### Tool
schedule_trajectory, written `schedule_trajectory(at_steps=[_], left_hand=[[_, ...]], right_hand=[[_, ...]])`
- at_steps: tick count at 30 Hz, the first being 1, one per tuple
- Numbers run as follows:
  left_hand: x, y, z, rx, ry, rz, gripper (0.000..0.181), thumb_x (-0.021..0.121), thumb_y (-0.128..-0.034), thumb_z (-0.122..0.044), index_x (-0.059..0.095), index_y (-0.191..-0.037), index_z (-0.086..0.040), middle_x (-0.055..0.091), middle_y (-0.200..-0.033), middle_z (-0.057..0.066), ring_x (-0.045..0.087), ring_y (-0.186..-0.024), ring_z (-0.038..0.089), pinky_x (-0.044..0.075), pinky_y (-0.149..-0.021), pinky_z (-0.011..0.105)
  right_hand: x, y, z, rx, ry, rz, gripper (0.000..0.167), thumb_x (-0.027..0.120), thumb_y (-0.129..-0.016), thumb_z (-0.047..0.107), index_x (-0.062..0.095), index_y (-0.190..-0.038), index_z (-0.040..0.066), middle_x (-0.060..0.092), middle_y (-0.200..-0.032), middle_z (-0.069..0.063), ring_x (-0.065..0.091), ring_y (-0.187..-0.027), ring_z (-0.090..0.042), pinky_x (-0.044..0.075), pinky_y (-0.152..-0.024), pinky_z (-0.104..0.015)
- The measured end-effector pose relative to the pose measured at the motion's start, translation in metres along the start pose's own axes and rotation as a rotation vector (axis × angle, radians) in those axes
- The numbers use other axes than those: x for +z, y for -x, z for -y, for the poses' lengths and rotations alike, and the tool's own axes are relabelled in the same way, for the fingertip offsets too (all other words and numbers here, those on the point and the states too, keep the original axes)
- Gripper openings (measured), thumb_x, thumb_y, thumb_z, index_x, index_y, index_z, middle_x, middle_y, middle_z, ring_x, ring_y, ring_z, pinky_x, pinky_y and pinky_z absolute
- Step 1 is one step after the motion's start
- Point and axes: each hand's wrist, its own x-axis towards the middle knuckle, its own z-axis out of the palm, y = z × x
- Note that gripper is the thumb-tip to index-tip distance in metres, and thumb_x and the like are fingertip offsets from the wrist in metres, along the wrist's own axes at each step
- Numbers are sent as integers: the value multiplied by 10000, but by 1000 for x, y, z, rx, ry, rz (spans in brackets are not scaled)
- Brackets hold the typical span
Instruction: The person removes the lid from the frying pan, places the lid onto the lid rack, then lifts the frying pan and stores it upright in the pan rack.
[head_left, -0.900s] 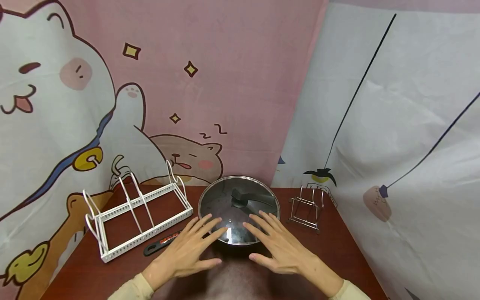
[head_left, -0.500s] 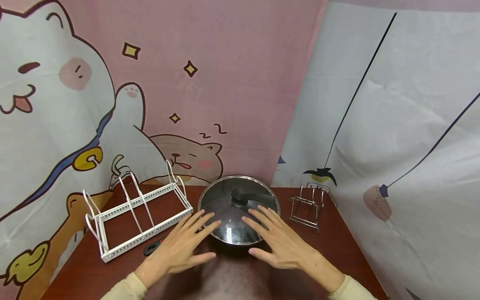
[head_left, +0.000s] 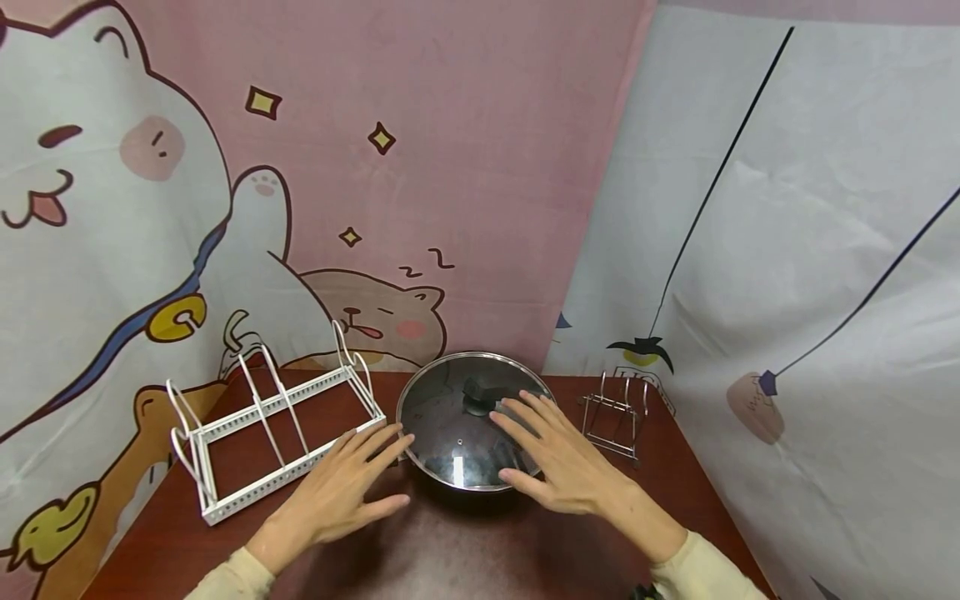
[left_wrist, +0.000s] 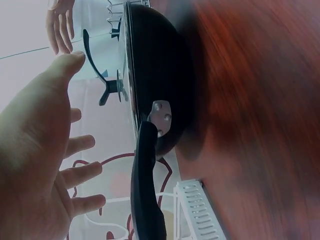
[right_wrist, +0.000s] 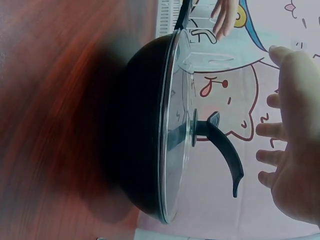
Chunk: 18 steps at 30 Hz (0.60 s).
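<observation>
A dark wok [left_wrist: 162,65] with a glass lid [head_left: 450,425] stands on the table; the lid carries a black curved knob handle [right_wrist: 223,145]. My left hand [head_left: 337,492] hovers with fingers spread above the wok's black side handle [left_wrist: 146,180], which it hides in the head view. My right hand [head_left: 566,467] is held over the right part of the lid, fingers spread, beside the knob handle. The right wrist view shows a gap between that hand and the lid. Neither hand holds anything.
On the left of the table [head_left: 480,558] stands a white rack [head_left: 258,417] with upright wire dividers. A small metal wire rack [head_left: 611,421] stands to the right of the wok. Patterned cloth [head_left: 480,167] hangs behind and along the right side.
My left hand has moved left and now covers the side handle. My right hand has moved slightly up and forward over the lid. The wok and both racks stay where they were.
</observation>
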Motion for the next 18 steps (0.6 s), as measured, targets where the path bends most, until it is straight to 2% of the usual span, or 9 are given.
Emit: schedule_trajectory(at_steps=[7,12,18], left_hand=[[3,5,7,-36,7,33,823,723,-1027,-679,548,-1674,-200,602,-1678,96,624,-1520,321,532,-1206,598],[4,7,10,-79,28,54,796,752,-1020,-646,566,-1659,-209,614,-1664,107,670,-1455,369,556,-1177,599],[5,9,14,-105,58,48,791,781,-1012,-610,571,-1656,-202,637,-1639,138,705,-1391,428,579,-1132,623]], right_hand=[[1,-6,-9,31,10,23,748,609,-1116,590,463,-1722,176,500,-1760,-140,380,-1705,-418,286,-1387,-634],[0,-10,-15,70,9,40,747,628,-1109,581,475,-1717,176,505,-1755,-155,385,-1702,-425,300,-1383,-644],[2,-15,-25,101,29,60,753,623,-1112,581,458,-1729,181,478,-1777,-144,395,-1692,-440,316,-1383,-629]])
